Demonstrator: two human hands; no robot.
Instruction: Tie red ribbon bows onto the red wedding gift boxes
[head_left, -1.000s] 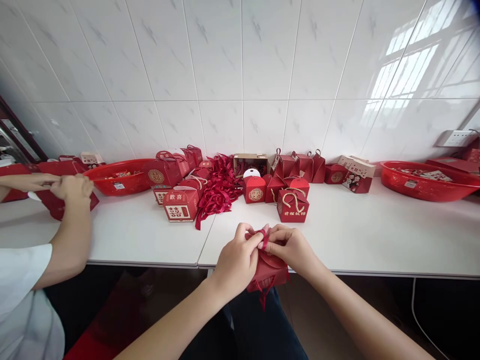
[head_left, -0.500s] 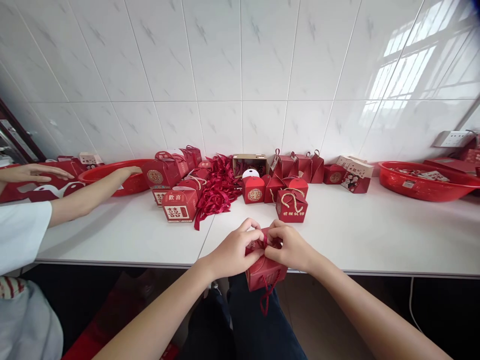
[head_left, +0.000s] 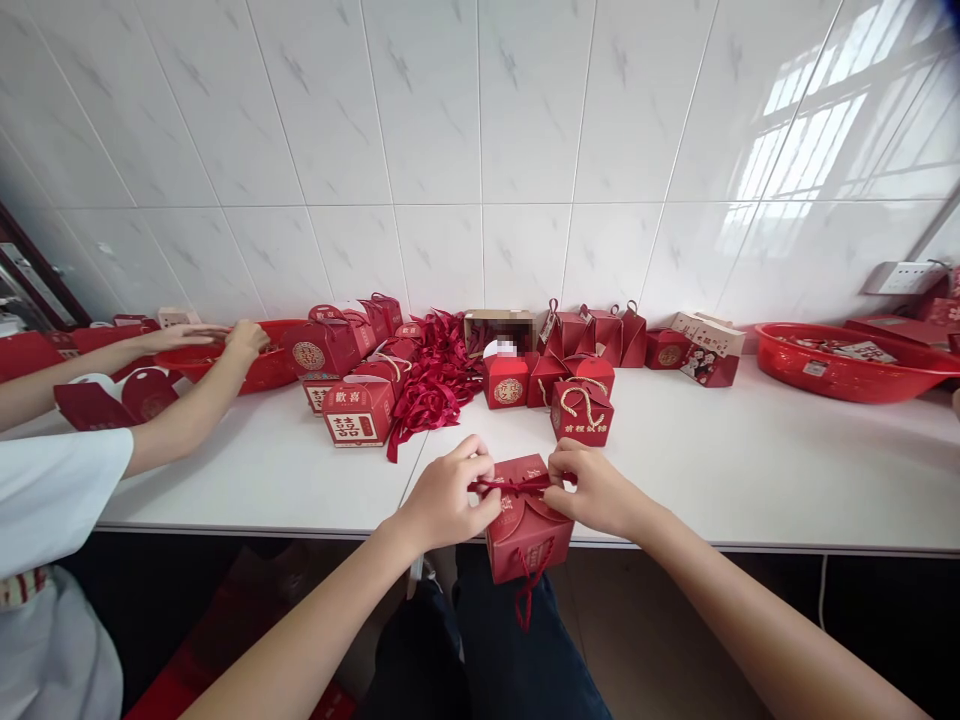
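A red gift box [head_left: 529, 545] with gold print sits at the table's front edge, its cord handle hanging down the near side. Across its top runs a dark red ribbon [head_left: 519, 487], crossed or knotted in the middle. My left hand [head_left: 454, 495] pinches the ribbon at the left of the box, and my right hand [head_left: 592, 490] pinches it at the right. Both hands are closed, with the ribbon stretched between them. Just behind my right hand stands a red box with a rope handle [head_left: 582, 412].
A pile of red ribbons [head_left: 439, 385] lies behind, beside several red boxes [head_left: 358, 412]. Red basins stand at left [head_left: 274, 370] and right [head_left: 840, 375]. At left, a co-worker's hands [head_left: 244, 340] are at the left basin, near an opened box [head_left: 94, 402].
My hands have moved apart from the box's middle, drawing the ribbon out sideways and uncovering the top. The co-worker's hands have come together over the left basin.
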